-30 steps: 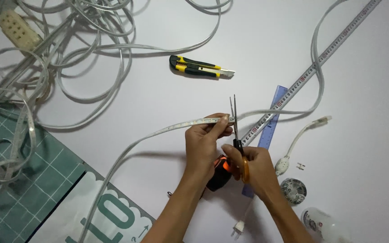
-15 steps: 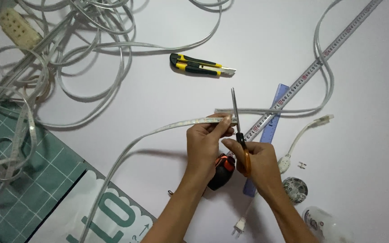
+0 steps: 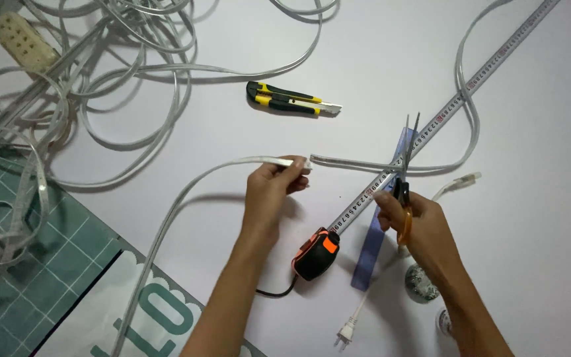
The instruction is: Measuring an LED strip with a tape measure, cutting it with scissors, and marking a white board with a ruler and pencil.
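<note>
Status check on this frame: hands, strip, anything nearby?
Left hand pinching cut strip end. Right hand holding scissors, blades nearly closed. Other strip piece lying apart. Tape measure runs under the scissors.

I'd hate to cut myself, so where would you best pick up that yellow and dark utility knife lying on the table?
Take the utility knife by its thick yellow and dark handle at the left end, coming from above with fingers across its long sides. It lies flat and alone on the white table, and the metal blade sticks out at its right end, so keep the grip away from that side.
</note>
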